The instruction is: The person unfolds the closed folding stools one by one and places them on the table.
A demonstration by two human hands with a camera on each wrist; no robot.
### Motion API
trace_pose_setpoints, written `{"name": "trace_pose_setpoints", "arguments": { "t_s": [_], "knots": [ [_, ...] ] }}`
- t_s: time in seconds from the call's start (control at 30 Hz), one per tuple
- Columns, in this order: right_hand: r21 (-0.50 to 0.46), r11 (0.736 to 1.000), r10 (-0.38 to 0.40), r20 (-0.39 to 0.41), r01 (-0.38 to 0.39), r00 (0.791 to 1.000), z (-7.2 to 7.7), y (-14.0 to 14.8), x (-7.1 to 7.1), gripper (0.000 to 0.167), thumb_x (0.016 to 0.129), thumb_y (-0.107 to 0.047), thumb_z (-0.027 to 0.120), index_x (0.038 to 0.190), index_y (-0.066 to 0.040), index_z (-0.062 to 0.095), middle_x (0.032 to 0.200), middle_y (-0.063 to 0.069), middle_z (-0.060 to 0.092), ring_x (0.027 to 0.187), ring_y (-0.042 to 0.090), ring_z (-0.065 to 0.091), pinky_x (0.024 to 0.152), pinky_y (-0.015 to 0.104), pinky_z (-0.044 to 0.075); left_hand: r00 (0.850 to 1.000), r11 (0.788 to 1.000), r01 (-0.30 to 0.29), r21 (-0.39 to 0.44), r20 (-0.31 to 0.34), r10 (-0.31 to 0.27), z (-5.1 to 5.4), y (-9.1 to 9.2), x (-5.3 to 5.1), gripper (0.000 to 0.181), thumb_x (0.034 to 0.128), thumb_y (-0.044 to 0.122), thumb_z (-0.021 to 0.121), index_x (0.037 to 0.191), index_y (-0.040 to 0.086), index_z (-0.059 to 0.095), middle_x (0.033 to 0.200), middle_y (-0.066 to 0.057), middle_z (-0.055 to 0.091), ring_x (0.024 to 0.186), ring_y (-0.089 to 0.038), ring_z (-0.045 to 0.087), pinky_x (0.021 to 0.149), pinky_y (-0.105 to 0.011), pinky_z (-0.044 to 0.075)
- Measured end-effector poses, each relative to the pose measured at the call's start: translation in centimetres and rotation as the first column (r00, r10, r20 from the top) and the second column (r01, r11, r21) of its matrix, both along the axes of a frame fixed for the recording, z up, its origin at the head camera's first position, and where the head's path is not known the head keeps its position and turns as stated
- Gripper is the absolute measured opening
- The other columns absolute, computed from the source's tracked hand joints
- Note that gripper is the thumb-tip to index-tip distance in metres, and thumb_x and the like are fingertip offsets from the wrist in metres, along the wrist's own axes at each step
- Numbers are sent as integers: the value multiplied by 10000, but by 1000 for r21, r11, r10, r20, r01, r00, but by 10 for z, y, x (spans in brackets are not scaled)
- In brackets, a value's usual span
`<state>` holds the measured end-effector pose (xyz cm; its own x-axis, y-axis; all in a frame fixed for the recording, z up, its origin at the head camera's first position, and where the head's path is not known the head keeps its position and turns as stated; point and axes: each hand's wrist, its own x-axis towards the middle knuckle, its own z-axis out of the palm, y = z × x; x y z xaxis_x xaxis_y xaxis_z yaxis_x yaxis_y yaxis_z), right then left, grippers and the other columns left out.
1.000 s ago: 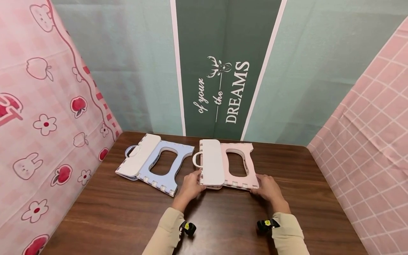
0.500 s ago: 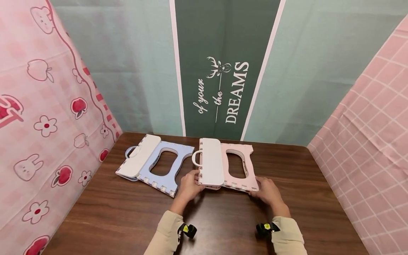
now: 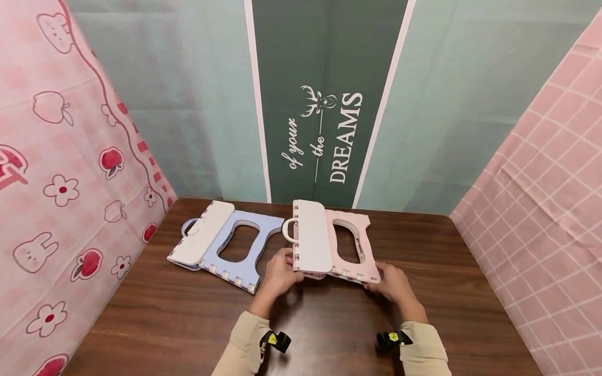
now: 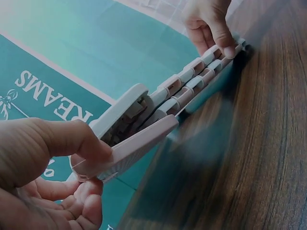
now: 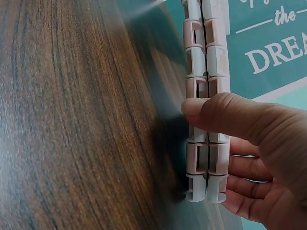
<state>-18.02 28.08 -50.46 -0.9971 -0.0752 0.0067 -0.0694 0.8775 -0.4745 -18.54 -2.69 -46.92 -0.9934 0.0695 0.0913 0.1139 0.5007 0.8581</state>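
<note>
A pink-and-white folding stool (image 3: 314,237), folded flat, is between both hands, its white panel and carry handle on the left. My left hand (image 3: 280,274) grips the near left corner; in the left wrist view its thumb (image 4: 98,148) lies on the pink edge, the other fingers curled below. My right hand (image 3: 394,282) pinches the near right corner. In the right wrist view the thumb (image 5: 196,108) presses the hinged edge, with fingers behind it. The stool looks slightly raised off the table at the left. Its underside is hidden.
A blue-and-white folding stool (image 3: 263,237) lies folded and angled on the brown wooden table (image 3: 155,324), close left of the pink one. A green printed cloth (image 3: 425,130) hangs behind the table's back edge. Pink cloths (image 3: 545,209) hang at both sides.
The pink-and-white folding stool has risen slightly, more at its left end, with both hands keeping their grip. The blue stool stays put; the head view has shifted slightly.
</note>
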Motion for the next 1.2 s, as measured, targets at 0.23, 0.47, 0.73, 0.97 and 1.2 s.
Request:
{"name": "trace_pose_setpoints", "arguments": {
  "t_s": [0.23, 0.47, 0.73, 0.97, 1.2],
  "knots": [
    [-5, 1000, 5, 10, -5, 1000, 0, 1, 0, 689, 634, -231, 830, 1169, 115, 565, 1088, 286, 587, 986, 420, 543, 817, 512, 424, 1000, 1000, 18, 22, 3, -18, 3, 0, 2, 611, 586, 5, 743, 1155, -48, 529, 818, -31, 583, 708, -129, 588, 629, -283, 481],
    [-15, 1000, 12, -12, -12, 1000, 0, 3, 0, 699, 634, -246, 834, 1164, 124, 566, 1094, 292, 583, 1003, 435, 530, 833, 515, 415, 1000, 999, 21, 24, -4, -21, 5, 1, 0, 608, 587, 4, 746, 1154, -51, 536, 829, -42, 583, 707, -121, 583, 640, -282, 479],
    [-26, 999, 30, -89, -33, 996, -4, 0, 3, 667, 637, -246, 830, 1138, 121, 587, 1063, 282, 593, 1001, 464, 509, 857, 525, 393, 999, 998, 26, 58, -21, -25, 11, -1, 1, 607, 591, -14, 732, 1162, -63, 531, 903, -68, 622, 729, -139, 605, 644, -286, 489],
    [-35, 999, 28, -84, -31, 996, -3, -2, 3, 681, 641, -259, 831, 1149, 119, 581, 1072, 286, 586, 1009, 463, 510, 850, 527, 398, 1000, 995, 27, 95, -8, -27, 16, -1, 1, 604, 608, -36, 723, 1179, -63, 527, 930, -90, 620, 759, -172, 613, 635, -288, 495],
    [-41, 999, 29, -59, -31, 998, -2, -3, 3, 699, 643, -297, 828, 1151, 117, 583, 1092, 287, 585, 1021, 462, 510, 856, 528, 395, 999, 993, 33, 109, -13, -32, 19, 0, 1, 596, 609, -56, 731, 1171, -60, 534, 915, -93, 608, 750, -166, 605, 628, -279, 494]
  ]
}}
